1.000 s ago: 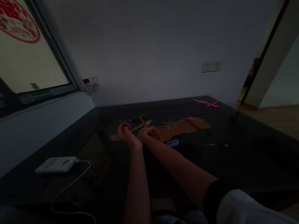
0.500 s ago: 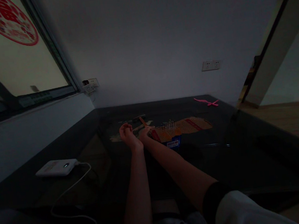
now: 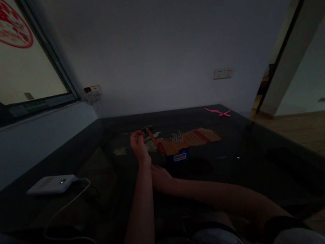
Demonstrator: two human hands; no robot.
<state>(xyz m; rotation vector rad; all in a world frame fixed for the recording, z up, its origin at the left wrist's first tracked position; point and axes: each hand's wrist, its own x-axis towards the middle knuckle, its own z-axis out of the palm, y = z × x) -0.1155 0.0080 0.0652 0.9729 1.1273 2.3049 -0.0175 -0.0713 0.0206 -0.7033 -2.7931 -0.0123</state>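
My left hand (image 3: 138,143) is raised over the dark table, palm turned inward, its fingers loosely bent and apart with nothing visible in them. Just below its wrist, my right hand (image 3: 161,178) is low over the tabletop; its fingertips pass behind the left forearm and are hidden. A hammer with a wooden handle (image 3: 151,136) lies beyond the hands, its dark head at the far end. Beside it, several nails (image 3: 177,136) stand upright on a brown cardboard piece (image 3: 192,139). A small blue box (image 3: 181,156) is at the cardboard's near edge.
A white power bank (image 3: 52,184) with a white cable (image 3: 62,207) lies on the left of the table (image 3: 245,175). A pink ribbon (image 3: 219,112) is at the back right. Wall sockets (image 3: 222,73) are behind, a window on the left.
My right hand has drawn back from the hammer handle toward me, to below the left wrist. My left hand stays raised. The view has shifted slightly to the right.
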